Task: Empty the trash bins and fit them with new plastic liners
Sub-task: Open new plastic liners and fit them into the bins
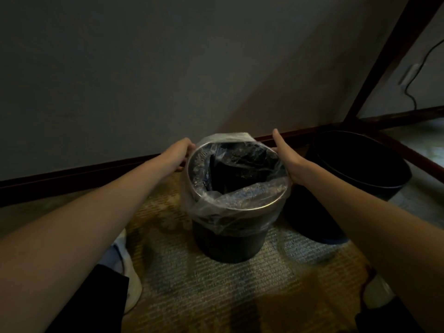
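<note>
**Both hands at the rim of a lined bin**

Bare forearms reach in from the bottom corners, the left forearm (pixel 84 224) and the right forearm (pixel 360 207), and they close in on one bin at the middle of the floor. A plain grey wall (pixel 120 80) fills the upper half of the view. It meets the floor along a dark skirting board (pixel 96 168). The floor is covered in patterned carpet (pixel 216 284).

The bin (pixel 228 243) stands upright on the carpet close to the far edge of the floor, just short of the skirting board. It is dark and round with a silvery rim. A second bin (pixel 360 169), black and showing no plastic, sits just beside it to the right, near a slanting wooden post (pixel 389 56).

A clear liner (pixel 230 207) is folded over the first bin's rim. It hangs partway down the outside wall and sags crumpled into the dark inside.

The left hand (pixel 179 153) is at the left side of the rim. Its fingers are curled over the plastic there and its thumb is underneath, gripping the liner's edge. The right hand (pixel 287 157) lies against the right side of the rim, touching the plastic. One digit points straight toward the wall and the others are hidden behind the bin, so I cannot tell whether it grips or only presses.

A thin cable (pixel 418 75) runs down the wall at the upper right.
</note>
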`<state>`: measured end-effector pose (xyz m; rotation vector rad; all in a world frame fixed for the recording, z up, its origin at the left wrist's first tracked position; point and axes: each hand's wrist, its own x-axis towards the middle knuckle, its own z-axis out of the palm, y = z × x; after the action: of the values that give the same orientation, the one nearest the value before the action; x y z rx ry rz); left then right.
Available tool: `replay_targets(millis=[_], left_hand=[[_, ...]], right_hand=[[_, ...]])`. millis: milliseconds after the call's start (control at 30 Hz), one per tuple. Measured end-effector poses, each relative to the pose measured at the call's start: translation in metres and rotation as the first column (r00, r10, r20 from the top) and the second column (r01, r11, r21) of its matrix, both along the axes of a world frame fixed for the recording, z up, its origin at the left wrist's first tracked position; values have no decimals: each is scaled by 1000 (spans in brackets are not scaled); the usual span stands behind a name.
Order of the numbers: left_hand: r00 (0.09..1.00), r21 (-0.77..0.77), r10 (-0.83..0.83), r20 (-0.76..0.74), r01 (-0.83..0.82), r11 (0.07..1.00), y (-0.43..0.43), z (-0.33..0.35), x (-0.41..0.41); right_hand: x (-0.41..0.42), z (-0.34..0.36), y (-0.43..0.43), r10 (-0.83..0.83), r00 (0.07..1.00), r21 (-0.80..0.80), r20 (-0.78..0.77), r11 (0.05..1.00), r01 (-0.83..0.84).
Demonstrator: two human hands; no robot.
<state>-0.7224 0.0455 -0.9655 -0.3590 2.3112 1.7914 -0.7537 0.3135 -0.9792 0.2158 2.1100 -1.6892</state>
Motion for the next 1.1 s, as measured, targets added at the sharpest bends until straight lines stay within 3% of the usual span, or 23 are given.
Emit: replay_targets(millis=[167,433,500,567,667,800,867,933,1033,1100], left_hand=[[998,-61,67,7,-66,996,-3,-12,3],[983,-232,-17,180,59,971,-23,-19,23],[995,-347,-11,100,46,937,-28,-15,21],[997,-476,14,-75,-48,878,-30,-5,17],[961,-450,-20,-276,-111,886,-14,15,15],[903,-545,-261,-341,36,838,46,42,19],[849,-634,-476,-231,240,735,84,51,26],[757,-756,-653,4,429,493,119,51,36],[662,-845,-679,316,523,116,151,46,49],[654,-867,-665,361,497,17,164,39,54]], right_hand=[[10,-13,13,-1,999,33,41,999,-1],[38,-12,27,54,986,-30,158,998,-50],[38,0,27,38,997,72,66,997,-42],[40,17,31,30,998,136,-47,990,-23],[46,45,51,27,988,195,-150,981,3],[71,72,96,66,972,359,-225,933,20],[87,78,121,109,936,502,-334,861,79],[102,77,143,217,872,692,-439,701,174],[118,66,165,334,840,824,-427,526,209],[123,55,180,428,829,900,-359,396,185]])
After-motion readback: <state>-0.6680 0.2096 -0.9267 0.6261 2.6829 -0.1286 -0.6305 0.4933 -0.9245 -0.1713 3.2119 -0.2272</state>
